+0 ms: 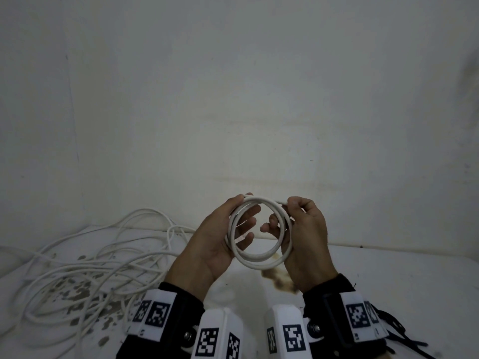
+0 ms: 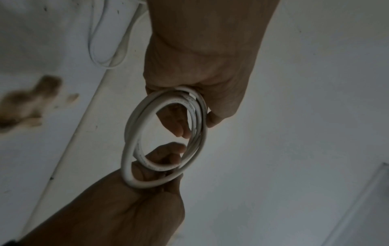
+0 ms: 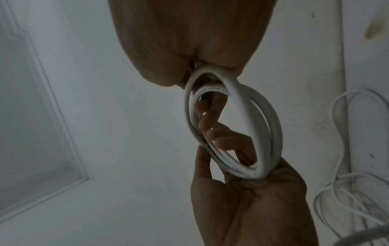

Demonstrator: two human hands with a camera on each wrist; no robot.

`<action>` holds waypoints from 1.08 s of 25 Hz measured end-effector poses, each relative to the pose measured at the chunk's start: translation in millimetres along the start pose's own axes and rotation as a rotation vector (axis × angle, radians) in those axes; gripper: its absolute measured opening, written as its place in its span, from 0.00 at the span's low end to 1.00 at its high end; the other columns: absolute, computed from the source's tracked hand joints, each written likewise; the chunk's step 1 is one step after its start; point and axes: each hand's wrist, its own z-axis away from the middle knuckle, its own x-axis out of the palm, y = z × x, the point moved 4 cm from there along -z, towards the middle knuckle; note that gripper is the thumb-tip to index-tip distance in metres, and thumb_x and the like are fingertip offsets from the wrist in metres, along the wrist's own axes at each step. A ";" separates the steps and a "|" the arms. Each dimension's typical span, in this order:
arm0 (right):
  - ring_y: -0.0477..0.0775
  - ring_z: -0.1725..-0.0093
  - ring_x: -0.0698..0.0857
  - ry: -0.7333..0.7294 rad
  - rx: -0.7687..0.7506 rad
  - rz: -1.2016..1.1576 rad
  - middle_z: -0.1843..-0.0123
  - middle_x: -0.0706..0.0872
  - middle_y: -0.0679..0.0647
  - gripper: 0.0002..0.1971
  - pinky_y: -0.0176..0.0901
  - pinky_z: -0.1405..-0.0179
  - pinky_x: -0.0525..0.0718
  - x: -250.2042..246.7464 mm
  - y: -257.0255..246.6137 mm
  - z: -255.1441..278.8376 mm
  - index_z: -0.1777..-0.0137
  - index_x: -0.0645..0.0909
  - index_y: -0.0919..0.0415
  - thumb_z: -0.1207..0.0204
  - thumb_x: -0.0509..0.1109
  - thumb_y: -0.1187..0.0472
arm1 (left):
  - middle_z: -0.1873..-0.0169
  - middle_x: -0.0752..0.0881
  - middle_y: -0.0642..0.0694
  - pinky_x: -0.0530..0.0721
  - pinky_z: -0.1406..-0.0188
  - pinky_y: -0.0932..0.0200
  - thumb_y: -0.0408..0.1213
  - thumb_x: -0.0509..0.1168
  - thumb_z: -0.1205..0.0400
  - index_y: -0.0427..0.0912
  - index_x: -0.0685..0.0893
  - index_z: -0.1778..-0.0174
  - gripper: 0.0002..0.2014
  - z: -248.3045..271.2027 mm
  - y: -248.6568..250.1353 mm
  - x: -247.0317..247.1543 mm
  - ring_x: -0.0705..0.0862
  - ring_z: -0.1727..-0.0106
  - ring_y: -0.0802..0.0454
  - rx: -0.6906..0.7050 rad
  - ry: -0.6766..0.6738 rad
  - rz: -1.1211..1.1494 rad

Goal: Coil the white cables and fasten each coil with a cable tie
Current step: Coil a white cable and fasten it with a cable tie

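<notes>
A small coil of white cable, a few loops wide, is held upright above the table between both hands. My left hand has its fingers through the ring and its thumb over the top left, gripping that side. My right hand curls round the right side and pinches the cable at the top right. No cable tie shows in any view.
A loose tangle of white cables sprawls over the left of the stained white table. A brown stain lies under the hands. A white wall rises directly behind the table.
</notes>
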 end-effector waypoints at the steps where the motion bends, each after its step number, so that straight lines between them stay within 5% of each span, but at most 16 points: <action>1: 0.52 0.77 0.82 0.034 -0.008 -0.013 0.67 0.79 0.59 0.07 0.59 0.58 0.89 -0.5 0.9 0.4 0.49 0.74 0.61 0.10 0.57 0.65 | 0.51 0.93 0.47 0.81 0.75 0.64 0.46 0.67 0.17 0.49 0.91 0.49 0.09 -0.6 -0.7 0.5 0.88 0.67 0.60 0.003 0.016 0.009; 6: 0.52 0.65 0.80 0.201 -0.038 -0.101 0.61 0.75 0.59 0.07 0.57 0.49 0.92 -3.5 7.0 1.4 0.47 0.75 0.62 0.13 0.56 0.70 | 0.55 0.93 0.47 0.71 0.85 0.67 0.46 0.68 0.18 0.50 0.91 0.52 0.08 -1.3 -3.5 3.7 0.80 0.78 0.61 0.031 0.082 -0.007; 13: 0.50 0.69 0.74 0.300 -0.076 -0.143 0.64 0.73 0.54 0.05 0.55 0.59 0.92 -4.1 5.6 2.3 0.49 0.75 0.61 0.13 0.57 0.65 | 0.68 0.87 0.51 0.62 0.86 0.66 0.46 0.70 0.20 0.50 0.93 0.53 0.08 -0.3 1.4 0.3 0.64 0.80 0.59 0.127 0.161 -0.089; 16: 0.49 0.71 0.75 0.202 -0.101 0.184 0.74 0.76 0.46 0.08 0.55 0.57 0.90 -4.1 -0.4 1.2 0.50 0.79 0.63 0.15 0.58 0.64 | 0.68 0.81 0.50 0.62 0.85 0.65 0.44 0.71 0.20 0.51 0.94 0.56 0.07 -1.2 6.7 -5.7 0.63 0.80 0.58 0.258 0.241 -0.171; 18: 0.52 0.68 0.74 0.085 -0.013 0.410 0.74 0.75 0.49 0.13 0.54 0.60 0.86 -7.6 -5.5 -3.3 0.52 0.84 0.62 0.18 0.57 0.65 | 0.68 0.79 0.50 0.61 0.82 0.64 0.43 0.70 0.19 0.54 0.94 0.58 0.08 -0.7 10.3 -7.7 0.63 0.79 0.57 0.316 0.252 -0.228; 20: 0.53 0.68 0.75 -0.043 0.062 0.643 0.73 0.76 0.51 0.17 0.51 0.59 0.82 -12.5 -11.5 -6.3 0.54 0.86 0.63 0.16 0.57 0.55 | 0.71 0.78 0.51 0.62 0.79 0.63 0.44 0.69 0.18 0.55 0.94 0.59 0.09 1.0 11.1 -7.1 0.64 0.78 0.56 0.346 0.228 -0.305; 23: 0.50 0.66 0.77 -0.169 -0.038 0.992 0.69 0.79 0.48 0.29 0.46 0.59 0.77 -17.9 -13.9 -5.0 0.60 0.80 0.64 0.16 0.58 0.37 | 0.75 0.77 0.52 0.65 0.76 0.60 0.45 0.67 0.17 0.56 0.94 0.58 0.10 4.8 6.2 2.3 0.66 0.78 0.58 0.362 0.171 -0.407; 25: 0.51 0.63 0.86 -0.205 -0.022 0.920 0.67 0.87 0.48 0.26 0.48 0.57 0.83 -14.8 -11.7 -1.4 0.59 0.82 0.58 0.15 0.57 0.38 | 0.74 0.80 0.52 0.69 0.77 0.61 0.46 0.67 0.16 0.55 0.94 0.56 0.10 7.7 2.1 10.1 0.69 0.77 0.58 0.348 0.138 -0.417; 27: 0.62 0.63 0.91 -0.300 0.082 0.687 0.64 0.91 0.60 0.22 0.54 0.60 0.89 -5.6 -6.7 4.6 0.51 0.80 0.60 0.12 0.56 0.42 | 0.70 0.87 0.53 0.77 0.74 0.60 0.45 0.67 0.16 0.54 0.94 0.57 0.10 9.3 0.7 13.3 0.78 0.73 0.58 0.347 0.140 -0.387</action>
